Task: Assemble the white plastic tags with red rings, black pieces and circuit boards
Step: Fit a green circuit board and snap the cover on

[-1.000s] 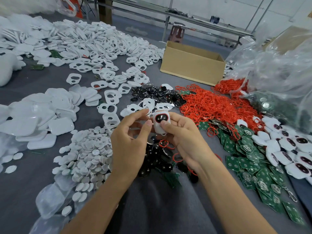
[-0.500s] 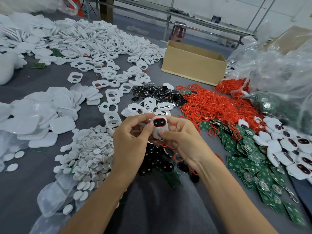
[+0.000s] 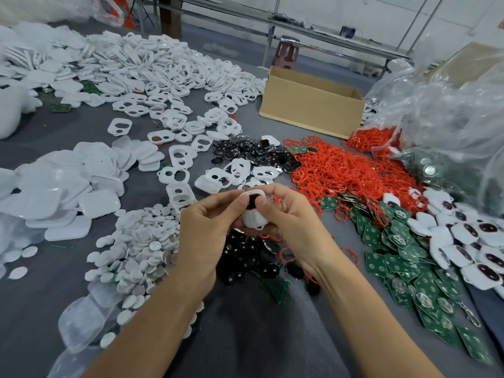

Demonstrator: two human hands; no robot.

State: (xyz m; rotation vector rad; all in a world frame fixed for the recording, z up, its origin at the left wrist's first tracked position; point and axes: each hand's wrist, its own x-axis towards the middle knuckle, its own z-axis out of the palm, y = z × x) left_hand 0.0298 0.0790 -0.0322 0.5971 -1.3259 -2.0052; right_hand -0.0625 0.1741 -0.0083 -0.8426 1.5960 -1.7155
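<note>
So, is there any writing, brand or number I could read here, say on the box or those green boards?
No text here can be read.
On the cardboard box: nothing printed on the sides that show.
On the green circuit boards: markings too small to read.
On the black pieces: small pale marks, too small to read.
On the white tag being held: no print shows.

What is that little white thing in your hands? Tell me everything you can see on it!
The white tag is a small rounded shell of smooth, shiny-looking plastic. Near its top sits an oval black piece edged by a red ring; the lower part is plain white. It is held above the table, its face turned up toward the camera, pinched between the left hand and the right hand, with both thumbs at its top edge.
</note>
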